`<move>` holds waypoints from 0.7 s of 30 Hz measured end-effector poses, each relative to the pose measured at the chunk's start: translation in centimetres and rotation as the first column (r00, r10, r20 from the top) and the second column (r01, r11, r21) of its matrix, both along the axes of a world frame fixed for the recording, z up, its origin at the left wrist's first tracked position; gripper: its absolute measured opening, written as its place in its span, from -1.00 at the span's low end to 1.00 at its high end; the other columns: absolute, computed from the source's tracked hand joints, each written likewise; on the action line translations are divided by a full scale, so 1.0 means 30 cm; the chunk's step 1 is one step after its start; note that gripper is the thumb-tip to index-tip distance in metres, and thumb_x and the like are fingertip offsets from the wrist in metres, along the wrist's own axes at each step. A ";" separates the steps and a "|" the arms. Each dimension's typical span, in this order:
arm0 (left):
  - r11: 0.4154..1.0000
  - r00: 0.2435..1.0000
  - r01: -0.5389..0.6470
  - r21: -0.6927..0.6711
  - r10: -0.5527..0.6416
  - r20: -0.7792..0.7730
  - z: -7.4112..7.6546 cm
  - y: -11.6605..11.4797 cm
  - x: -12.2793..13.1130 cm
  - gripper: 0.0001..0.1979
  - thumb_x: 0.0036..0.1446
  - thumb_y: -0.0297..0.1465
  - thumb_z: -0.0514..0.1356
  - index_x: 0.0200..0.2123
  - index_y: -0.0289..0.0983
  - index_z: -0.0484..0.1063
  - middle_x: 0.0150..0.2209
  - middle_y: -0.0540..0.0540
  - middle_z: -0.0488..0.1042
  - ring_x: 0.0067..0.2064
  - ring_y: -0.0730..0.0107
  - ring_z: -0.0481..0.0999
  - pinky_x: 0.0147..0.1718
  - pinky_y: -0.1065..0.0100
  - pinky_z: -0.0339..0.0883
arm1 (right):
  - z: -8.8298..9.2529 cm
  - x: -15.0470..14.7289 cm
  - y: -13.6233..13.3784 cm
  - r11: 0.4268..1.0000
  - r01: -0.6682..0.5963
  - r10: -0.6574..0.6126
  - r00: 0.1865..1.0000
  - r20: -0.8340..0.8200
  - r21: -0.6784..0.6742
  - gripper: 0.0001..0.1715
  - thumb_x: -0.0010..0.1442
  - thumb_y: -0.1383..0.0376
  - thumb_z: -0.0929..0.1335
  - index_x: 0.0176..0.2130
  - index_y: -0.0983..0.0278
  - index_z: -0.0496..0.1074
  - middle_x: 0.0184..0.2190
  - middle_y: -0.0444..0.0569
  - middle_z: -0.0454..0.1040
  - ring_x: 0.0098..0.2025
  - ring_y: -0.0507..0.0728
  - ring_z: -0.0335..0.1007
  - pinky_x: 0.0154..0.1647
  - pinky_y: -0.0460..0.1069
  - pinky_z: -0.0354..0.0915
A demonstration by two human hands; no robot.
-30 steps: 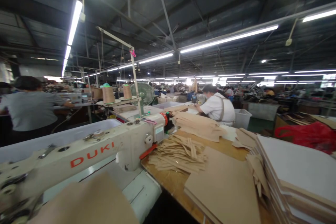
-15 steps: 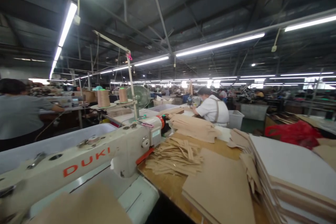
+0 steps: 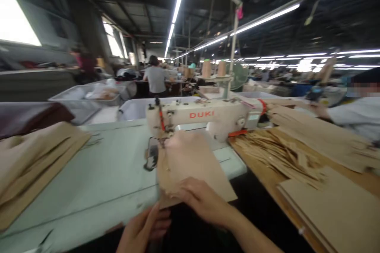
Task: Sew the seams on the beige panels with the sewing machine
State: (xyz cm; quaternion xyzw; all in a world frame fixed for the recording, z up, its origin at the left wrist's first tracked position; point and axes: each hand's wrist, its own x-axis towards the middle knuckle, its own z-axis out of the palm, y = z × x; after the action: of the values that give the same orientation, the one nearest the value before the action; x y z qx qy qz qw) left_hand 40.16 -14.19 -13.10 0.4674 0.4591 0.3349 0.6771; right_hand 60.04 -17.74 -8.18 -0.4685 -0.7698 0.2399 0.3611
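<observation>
A tan material panel (image 3: 196, 158) lies under the head of a white DUKI sewing machine (image 3: 190, 116), its left edge by the needle area. My right hand (image 3: 204, 201) is closed over the panel's near edge, fingers pointing left. Lower and to the left, my left hand (image 3: 145, 227) has its thumb at the panel's near-left corner and its fingers curled below the edge. It seems to pinch that corner, though blur softens the contact. The needle and presser foot are too small and blurred to make out.
Folded tan pieces (image 3: 35, 162) lie on the left of the pale green machine table (image 3: 113, 166). On the right, a wooden board (image 3: 267, 170) bears tan strips (image 3: 285, 154) and stacked panels (image 3: 335, 205). White bins (image 3: 86, 102) stand behind. A co-worker's sleeve (image 3: 350, 110) shows at far right.
My view has swung left and down, bringing the machine's head and both my hands into sight. The tan panel, blurred at the lower edge before, now lies at the needle area.
</observation>
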 end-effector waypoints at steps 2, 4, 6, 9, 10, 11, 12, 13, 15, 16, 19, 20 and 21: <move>0.998 0.998 -0.044 -0.041 0.046 0.045 -0.008 -0.007 -0.038 -0.52 0.12 -0.03 0.32 -0.15 -0.35 0.55 -0.23 -0.21 0.61 -0.18 0.07 0.62 -0.15 0.13 0.53 | 0.004 -0.001 0.028 0.996 -0.009 0.004 0.998 -0.058 -0.086 -0.65 0.45 0.22 0.18 -0.10 0.24 0.50 -0.14 -0.05 0.53 -0.06 0.08 0.43 0.00 -0.05 0.29; 0.998 0.994 -0.053 -0.029 0.055 0.097 0.001 0.003 -0.028 -0.44 0.03 0.00 0.36 -0.10 -0.35 0.56 -0.16 -0.24 0.62 -0.09 0.01 0.61 -0.09 0.15 0.52 | 0.019 0.005 0.042 0.992 -0.019 0.013 0.999 -0.052 -0.122 -0.62 0.46 0.18 0.16 -0.18 0.25 0.49 -0.23 -0.08 0.50 -0.16 0.07 0.41 -0.12 -0.07 0.29; 0.999 0.992 -0.052 -0.005 0.053 0.117 0.012 0.013 0.001 -0.42 -0.02 0.00 0.40 -0.10 -0.35 0.57 -0.14 -0.23 0.62 -0.07 0.01 0.60 -0.10 0.18 0.52 | 0.037 0.012 0.042 0.992 -0.011 0.007 1.000 -0.029 -0.126 -0.61 0.46 0.18 0.15 -0.23 0.25 0.46 -0.27 -0.11 0.47 -0.22 0.05 0.38 -0.19 -0.09 0.26; 0.999 0.991 -0.037 0.019 0.035 0.132 0.016 0.021 0.030 -0.44 -0.03 -0.01 0.41 -0.14 -0.37 0.58 -0.18 -0.23 0.63 -0.11 0.03 0.62 -0.14 0.21 0.53 | 0.049 0.012 0.039 0.993 -0.011 0.010 1.000 -0.005 -0.115 -0.63 0.47 0.20 0.15 -0.19 0.23 0.46 -0.21 -0.09 0.47 -0.16 0.05 0.38 -0.11 -0.07 0.27; 0.999 0.991 -0.036 0.025 0.032 0.133 0.013 0.022 0.033 -0.44 -0.02 -0.01 0.40 -0.14 -0.37 0.58 -0.18 -0.23 0.63 -0.12 0.04 0.62 -0.15 0.22 0.53 | 0.049 0.009 0.040 0.994 -0.018 0.019 1.000 0.006 -0.110 -0.63 0.47 0.20 0.15 -0.18 0.23 0.46 -0.20 -0.08 0.47 -0.13 0.06 0.39 -0.07 -0.06 0.28; 0.999 0.991 -0.035 0.030 0.030 0.132 0.010 0.023 0.032 -0.45 -0.01 -0.02 0.39 -0.14 -0.37 0.59 -0.18 -0.24 0.63 -0.13 0.04 0.62 -0.16 0.23 0.53 | 0.046 0.005 0.042 0.994 -0.032 0.034 0.999 0.024 -0.103 -0.63 0.46 0.21 0.15 -0.18 0.24 0.47 -0.20 -0.06 0.47 -0.11 0.08 0.39 -0.04 -0.04 0.28; 0.999 0.991 -0.035 0.035 0.031 0.129 0.006 0.024 0.030 -0.47 -0.01 -0.03 0.39 -0.16 -0.38 0.59 -0.18 -0.24 0.63 -0.13 0.05 0.62 -0.17 0.24 0.53 | 0.043 0.002 0.045 0.994 -0.047 0.051 0.998 0.048 -0.094 -0.63 0.46 0.22 0.15 -0.19 0.24 0.47 -0.21 -0.05 0.47 -0.10 0.09 0.39 -0.01 -0.02 0.29; 0.999 0.992 -0.037 0.037 0.032 0.126 0.003 0.026 0.027 -0.48 -0.01 -0.04 0.39 -0.17 -0.38 0.59 -0.18 -0.25 0.63 -0.14 0.05 0.62 -0.19 0.26 0.53 | 0.039 -0.002 0.047 0.995 -0.060 0.067 0.995 0.075 -0.082 -0.63 0.46 0.24 0.15 -0.20 0.25 0.47 -0.21 -0.03 0.47 -0.09 0.10 0.40 0.01 -0.01 0.30; 0.998 0.992 -0.043 0.037 0.039 0.119 -0.001 0.030 0.020 -0.51 -0.01 -0.07 0.39 -0.19 -0.38 0.60 -0.19 -0.26 0.63 -0.14 0.05 0.62 -0.21 0.29 0.52 | 0.031 -0.009 0.052 0.995 -0.087 0.092 0.989 0.118 -0.047 -0.66 0.45 0.28 0.16 -0.20 0.26 0.47 -0.17 0.00 0.48 -0.04 0.12 0.39 0.07 0.03 0.30; 0.998 0.992 -0.045 0.034 0.041 0.119 -0.001 0.032 0.017 -0.52 -0.01 -0.08 0.39 -0.20 -0.39 0.60 -0.19 -0.26 0.63 -0.14 0.06 0.62 -0.21 0.30 0.52 | 0.029 -0.012 0.053 0.994 -0.101 0.104 0.986 0.131 -0.031 -0.68 0.44 0.30 0.16 -0.18 0.26 0.46 -0.13 0.01 0.47 0.00 0.12 0.38 0.10 0.04 0.29; 0.999 0.990 -0.043 0.016 0.040 0.137 0.001 0.037 0.012 -0.53 -0.02 -0.11 0.39 -0.19 -0.40 0.60 -0.20 -0.26 0.63 -0.15 0.05 0.63 -0.19 0.29 0.51 | 0.024 -0.019 0.054 0.991 -0.132 0.132 0.978 0.162 -0.007 -0.70 0.43 0.36 0.16 -0.19 0.26 0.45 -0.06 0.01 0.46 0.05 0.11 0.35 0.14 0.05 0.29; 0.999 0.988 -0.040 0.006 0.039 0.148 0.001 0.038 0.011 -0.54 -0.02 -0.12 0.39 -0.20 -0.40 0.60 -0.21 -0.27 0.63 -0.15 0.03 0.63 -0.18 0.27 0.51 | 0.021 -0.021 0.053 0.991 -0.136 0.136 0.976 0.173 -0.008 -0.70 0.42 0.37 0.16 -0.20 0.26 0.44 -0.07 0.01 0.47 0.05 0.11 0.35 0.13 0.05 0.30; 0.999 0.986 -0.041 -0.006 0.041 0.161 0.002 0.038 0.011 -0.54 -0.02 -0.12 0.39 -0.21 -0.40 0.60 -0.22 -0.28 0.63 -0.16 0.02 0.63 -0.17 0.25 0.52 | 0.018 -0.022 0.053 0.991 -0.136 0.136 0.974 0.181 -0.011 -0.70 0.42 0.38 0.16 -0.19 0.26 0.44 -0.07 0.01 0.47 0.04 0.11 0.36 0.12 0.04 0.31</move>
State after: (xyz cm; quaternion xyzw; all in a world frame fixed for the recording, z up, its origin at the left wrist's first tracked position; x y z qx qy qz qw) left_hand 40.48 -13.05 -13.05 0.4284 0.4131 0.3846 0.7056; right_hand 59.37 -16.14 -7.63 -0.4342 -0.8300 0.2198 0.2726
